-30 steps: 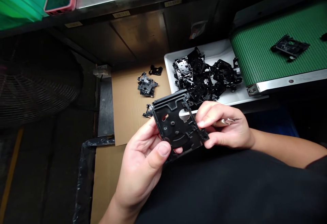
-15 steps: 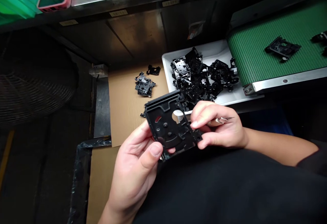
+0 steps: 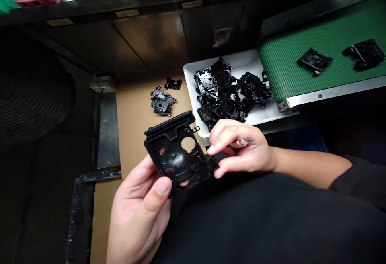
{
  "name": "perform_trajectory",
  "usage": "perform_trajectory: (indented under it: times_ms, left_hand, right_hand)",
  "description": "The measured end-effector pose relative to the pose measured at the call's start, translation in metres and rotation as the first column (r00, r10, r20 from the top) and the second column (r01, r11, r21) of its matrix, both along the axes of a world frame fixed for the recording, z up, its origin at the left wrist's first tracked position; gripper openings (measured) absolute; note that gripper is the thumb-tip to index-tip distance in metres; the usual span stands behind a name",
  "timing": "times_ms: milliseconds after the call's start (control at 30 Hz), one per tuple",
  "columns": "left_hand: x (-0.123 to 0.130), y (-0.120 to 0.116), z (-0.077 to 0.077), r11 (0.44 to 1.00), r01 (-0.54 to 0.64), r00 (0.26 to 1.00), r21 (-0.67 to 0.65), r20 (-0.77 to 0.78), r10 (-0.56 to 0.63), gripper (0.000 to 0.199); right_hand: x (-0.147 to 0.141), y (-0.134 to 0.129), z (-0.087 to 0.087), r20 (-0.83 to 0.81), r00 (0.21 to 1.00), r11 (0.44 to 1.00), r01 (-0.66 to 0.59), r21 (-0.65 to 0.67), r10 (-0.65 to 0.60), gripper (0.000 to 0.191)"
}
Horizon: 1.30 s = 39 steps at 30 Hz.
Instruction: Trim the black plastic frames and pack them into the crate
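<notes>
Conveyor (image 3: 325, 35) is standing beside a white tray (image 3: 250, 61), which is holding heaped black pieces (image 3: 224, 107). The left hand (image 3: 135, 207) is gripping a black plastic frame (image 3: 179, 157) by its lower left corner, before the body; the right hand (image 3: 255, 147) is pinching the frame's right corner, its curled fingers holding a slim metal object (image 3: 243, 142).

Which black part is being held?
The black part in front, gripped by the left hand, with the right hand at its opposite edge; the other parts lie on cardboard, in the white tray or on the green belt.

Left fingers (image 3: 163, 186) holding black part (image 3: 181, 168), white tray (image 3: 259, 113), green conveyor (image 3: 331, 35)
</notes>
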<state>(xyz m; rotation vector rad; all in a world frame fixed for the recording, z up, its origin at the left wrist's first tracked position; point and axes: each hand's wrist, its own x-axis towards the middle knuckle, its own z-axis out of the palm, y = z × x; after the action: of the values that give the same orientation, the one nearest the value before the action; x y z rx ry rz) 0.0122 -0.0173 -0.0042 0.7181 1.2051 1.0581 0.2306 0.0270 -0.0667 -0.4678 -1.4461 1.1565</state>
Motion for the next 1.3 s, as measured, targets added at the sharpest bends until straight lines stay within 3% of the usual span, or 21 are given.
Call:
perform_trajectory:
  times_ms: [400,800,900,967,1033,1133,1200,1300]
  left_hand:
    - [-0.067,-0.006,-0.002,0.994,-0.109,0.994,0.01,-0.004,0.109,0.023]
    - [-0.139,-0.027,-0.003,0.984,-0.15,0.989,0.091,0.021,0.149,0.027]
    - [-0.152,-0.033,-0.013,0.979,-0.171,0.985,0.111,0.011,0.171,0.03]
    - [-0.17,-0.037,-0.036,0.971,-0.204,0.977,0.127,-0.038,0.21,0.039]
    - [-0.201,-0.044,-0.076,0.952,-0.268,0.945,0.145,-0.154,0.29,0.047]
    - [-0.268,-0.064,-0.161,0.916,-0.386,0.781,0.107,-0.49,0.387,0.054]
    - [-0.312,-0.086,-0.218,0.882,-0.47,0.676,-0.032,-0.656,0.336,0.048]
    - [-0.351,-0.119,-0.288,0.832,-0.526,0.65,-0.175,-0.714,0.261,0.033]
  right_hand:
    - [-0.072,0.011,0.003,0.022,0.997,0.997,-0.076,-0.01,0.076,0.026]
    - [-0.147,-0.001,0.014,0.089,0.985,0.988,-0.146,-0.048,0.15,0.027]
    - [-0.16,-0.002,0.011,0.132,0.978,0.986,-0.16,-0.044,0.165,0.028]
    - [-0.167,-0.002,0.003,0.177,0.969,0.984,-0.166,-0.059,0.174,0.031]
    - [-0.171,-0.001,-0.011,0.251,0.951,0.98,-0.151,-0.128,0.179,0.033]
    - [-0.172,-0.002,-0.04,0.417,0.893,0.957,-0.049,-0.286,0.17,0.027]
    - [-0.17,-0.004,-0.062,0.524,0.833,0.93,0.031,-0.365,0.178,0.027]
    - [-0.165,-0.006,-0.094,0.65,0.726,0.881,0.133,-0.454,0.225,0.033]
